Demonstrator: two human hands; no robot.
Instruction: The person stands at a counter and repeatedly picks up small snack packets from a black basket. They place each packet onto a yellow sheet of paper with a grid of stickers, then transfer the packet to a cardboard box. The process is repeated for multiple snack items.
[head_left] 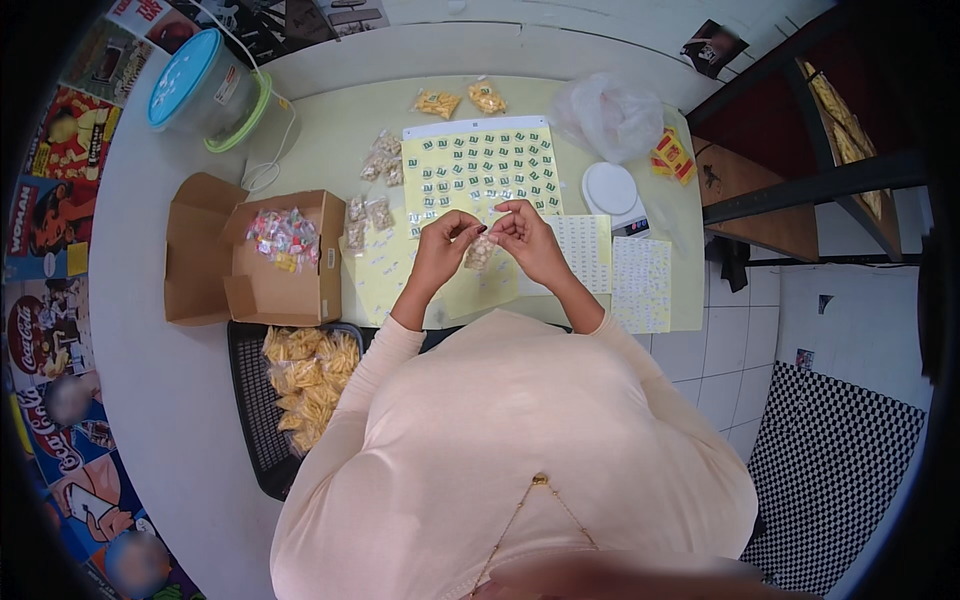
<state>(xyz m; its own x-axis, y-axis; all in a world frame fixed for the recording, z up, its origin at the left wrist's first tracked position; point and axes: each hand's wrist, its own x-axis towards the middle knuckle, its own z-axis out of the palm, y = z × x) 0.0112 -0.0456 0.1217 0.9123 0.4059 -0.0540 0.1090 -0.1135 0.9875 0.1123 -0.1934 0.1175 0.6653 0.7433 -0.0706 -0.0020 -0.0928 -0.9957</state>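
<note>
A small clear bag of pale nut-like pieces [480, 254] hangs over the near part of the table. My left hand [446, 246] pinches its upper edge from the left, fingers closed. On the other side, my right hand [530, 243] also has its fingertips closed at the bag's top. Just beyond both hands lies a yellow sheet of round green-and-white stickers [480, 155]. More bags of the pale pieces [383, 160] rest left of that sheet, with others [366, 216] nearer to me. Exactly how the fingertips meet the plastic is too small to make out.
An open cardboard box [333, 255] of colourful small packets stands left, above a black basket [250, 400] of yellow-snack bags. Two snack bags [460, 100] lie at the back. Right are a white scale [612, 190], a plastic bag [610, 115] and label sheets [641, 285].
</note>
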